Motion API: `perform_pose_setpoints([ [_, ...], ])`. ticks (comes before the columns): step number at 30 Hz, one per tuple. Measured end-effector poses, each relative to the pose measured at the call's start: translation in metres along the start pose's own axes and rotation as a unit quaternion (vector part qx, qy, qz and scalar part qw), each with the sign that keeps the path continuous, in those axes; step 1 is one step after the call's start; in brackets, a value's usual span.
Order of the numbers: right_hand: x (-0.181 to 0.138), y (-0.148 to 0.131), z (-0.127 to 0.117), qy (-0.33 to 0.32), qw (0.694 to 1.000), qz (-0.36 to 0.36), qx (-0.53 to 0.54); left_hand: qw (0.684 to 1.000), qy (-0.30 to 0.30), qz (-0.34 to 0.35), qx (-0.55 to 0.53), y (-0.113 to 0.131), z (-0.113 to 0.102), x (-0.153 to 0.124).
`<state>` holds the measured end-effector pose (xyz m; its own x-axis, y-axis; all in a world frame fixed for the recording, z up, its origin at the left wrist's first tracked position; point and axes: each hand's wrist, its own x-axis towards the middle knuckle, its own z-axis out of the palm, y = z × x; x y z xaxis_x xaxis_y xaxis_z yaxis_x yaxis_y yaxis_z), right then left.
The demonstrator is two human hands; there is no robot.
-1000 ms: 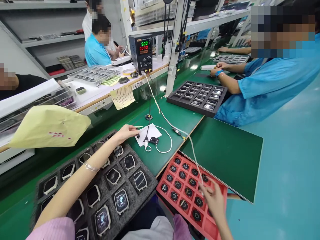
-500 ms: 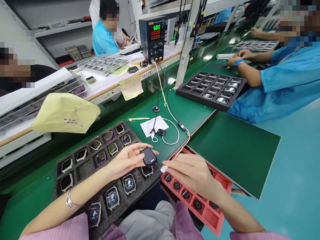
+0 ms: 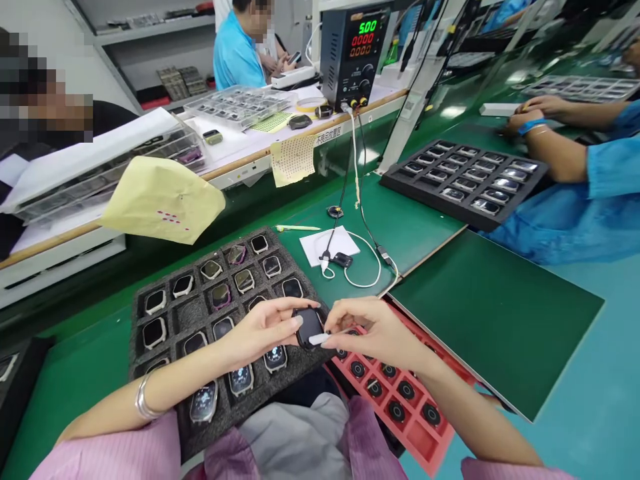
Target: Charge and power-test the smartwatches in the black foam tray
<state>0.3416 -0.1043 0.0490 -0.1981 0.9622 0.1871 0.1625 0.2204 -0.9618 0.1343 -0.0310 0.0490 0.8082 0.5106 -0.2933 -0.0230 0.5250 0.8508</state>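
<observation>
My left hand (image 3: 265,330) is closed around the edges of a black smartwatch (image 3: 307,324), holding it above the right side of a dark foam tray (image 3: 193,312). My right hand (image 3: 380,331) pinches a small white charging connector (image 3: 318,339), which lies against the lower edge of the watch's dark face; whether it is attached cannot be made out. Other smartwatches sit in the foam tray's slots, and several near ones have lit screens. Beneath my right hand is a red tray (image 3: 420,437) holding round black pieces.
A power supply (image 3: 354,57) stands on the shelf at the back. Its cables run down to a white paper (image 3: 309,248) on the green bench. Another black watch tray (image 3: 463,177) lies at the right, beside a co-worker's arm (image 3: 565,150). A yellow paper (image 3: 163,200) hangs at left.
My right hand has brought the white connector left onto the watch, covering where its metal contacts showed. The view has shifted, so the surroundings appear farther right.
</observation>
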Motion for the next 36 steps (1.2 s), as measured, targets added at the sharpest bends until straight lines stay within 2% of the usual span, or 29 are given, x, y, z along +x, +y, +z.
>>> perform_pose_setpoints([
  [9, 0.004, -0.003, 0.001, 0.0, 0.999, -0.031, -0.029, 0.996, -0.021, -0.03, -0.087, -0.003, 0.001, -0.002],
  [11, 0.004, 0.001, 0.005, 0.008, 0.999, -0.007, 0.031, 0.996, -0.03, -0.028, -0.085, -0.003, 0.002, -0.001],
  [14, 0.001, 0.006, 0.011, 0.013, 0.987, 0.072, 0.146, 0.996, -0.037, -0.019, -0.073, -0.004, 0.004, -0.001],
  [16, -0.002, 0.008, 0.014, 0.01, 0.98, 0.101, 0.171, 0.996, -0.035, -0.016, -0.077, -0.006, 0.005, -0.002],
  [19, -0.004, 0.008, 0.014, 0.008, 0.987, 0.089, 0.133, 0.995, -0.027, -0.019, -0.09, -0.011, 0.006, -0.003],
  [22, -0.004, 0.004, 0.01, 0.022, 0.999, 0.028, 0.028, 0.993, -0.018, -0.019, -0.117, -0.014, 0.007, -0.001],
  [26, -0.007, 0.0, 0.012, 0.032, 0.994, -0.049, -0.097, 0.988, 0.026, -0.019, -0.149, -0.015, 0.011, 0.001],
  [30, -0.009, 0.006, 0.023, 0.052, 0.988, -0.048, -0.139, 0.992, 0.063, -0.032, -0.101, -0.015, 0.011, 0.004],
  [32, -0.008, 0.011, 0.029, 0.079, 0.992, -0.024, -0.097, 0.996, 0.067, -0.017, -0.059, -0.014, 0.01, 0.004],
  [36, -0.004, 0.018, 0.035, 0.124, 0.987, 0.032, 0.094, 0.994, 0.049, 0.063, 0.075, -0.009, 0.01, 0.0],
])
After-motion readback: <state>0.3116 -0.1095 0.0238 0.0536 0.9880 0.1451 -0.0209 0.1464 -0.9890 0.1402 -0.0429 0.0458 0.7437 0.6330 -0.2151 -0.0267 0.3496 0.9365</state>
